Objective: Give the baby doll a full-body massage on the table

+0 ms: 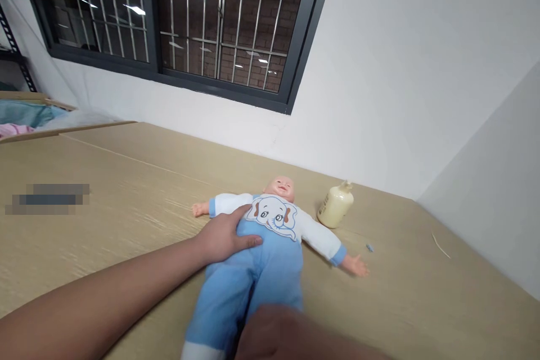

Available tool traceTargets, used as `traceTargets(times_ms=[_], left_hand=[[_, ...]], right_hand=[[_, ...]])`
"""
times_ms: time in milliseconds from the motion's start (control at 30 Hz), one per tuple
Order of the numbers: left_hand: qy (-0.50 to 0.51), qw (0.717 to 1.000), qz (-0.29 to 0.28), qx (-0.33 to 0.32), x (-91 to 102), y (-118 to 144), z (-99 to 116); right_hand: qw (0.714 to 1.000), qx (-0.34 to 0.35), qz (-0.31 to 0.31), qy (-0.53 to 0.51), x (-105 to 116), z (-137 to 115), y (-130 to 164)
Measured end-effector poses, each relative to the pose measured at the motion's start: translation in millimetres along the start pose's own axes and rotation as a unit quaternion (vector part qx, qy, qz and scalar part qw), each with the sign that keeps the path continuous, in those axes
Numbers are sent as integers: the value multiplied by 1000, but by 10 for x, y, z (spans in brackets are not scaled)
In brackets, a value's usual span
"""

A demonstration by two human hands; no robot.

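A baby doll (274,256) in blue trousers and a white top with an elephant patch lies face up, arms spread, on the brown board surface. My left hand (230,236) grips the side of its waist, thumb across the belly and a finger along the patch's edge. Low in the picture, my right hand (274,332) is smeared by motion over the doll's lower leg. Its fingers cannot be made out, nor whether it touches the trousers. Beyond the doll's outstretched arm on the right stands a cream pump bottle (336,206).
A small blue scrap (369,247) and a thin pale strip (441,246) lie to the right. At far left, an open cardboard box (25,134) holds cloth and plastic. Behind the surface rises a white wall (379,67) with a barred window (219,17).
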State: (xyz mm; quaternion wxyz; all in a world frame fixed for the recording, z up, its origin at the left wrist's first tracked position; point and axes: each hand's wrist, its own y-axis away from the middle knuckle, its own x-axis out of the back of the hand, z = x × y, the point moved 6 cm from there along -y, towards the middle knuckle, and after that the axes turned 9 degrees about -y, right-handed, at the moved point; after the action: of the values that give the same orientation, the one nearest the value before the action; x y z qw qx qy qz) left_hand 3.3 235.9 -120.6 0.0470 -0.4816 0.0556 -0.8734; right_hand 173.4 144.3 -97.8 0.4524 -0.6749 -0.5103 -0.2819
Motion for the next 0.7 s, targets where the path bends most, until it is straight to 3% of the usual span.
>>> traceTargets(times_ms=[133,200,267,333,433,533,700], left_hand=[[-4,1000,12,3,11,20,16],[-15,1000,22,0,27,27,35],[-26,999,32,-6,46,32,64],[-33,999,35,-15,59,35,101],[-23,999,31,-37,71,43,160],[1,998,35,-60,96,68,192],[75,993,26,-87,84,100,242]], right_hand=[[985,-125,114,36,591,321,76],[942,-281,160,93,832,675,214],[900,-387,148,139,934,971,357],[884,-435,105,136,906,1175,455],[900,-423,99,40,797,1267,486],[906,-385,170,-46,781,1197,420],[893,-356,263,-83,857,919,278]])
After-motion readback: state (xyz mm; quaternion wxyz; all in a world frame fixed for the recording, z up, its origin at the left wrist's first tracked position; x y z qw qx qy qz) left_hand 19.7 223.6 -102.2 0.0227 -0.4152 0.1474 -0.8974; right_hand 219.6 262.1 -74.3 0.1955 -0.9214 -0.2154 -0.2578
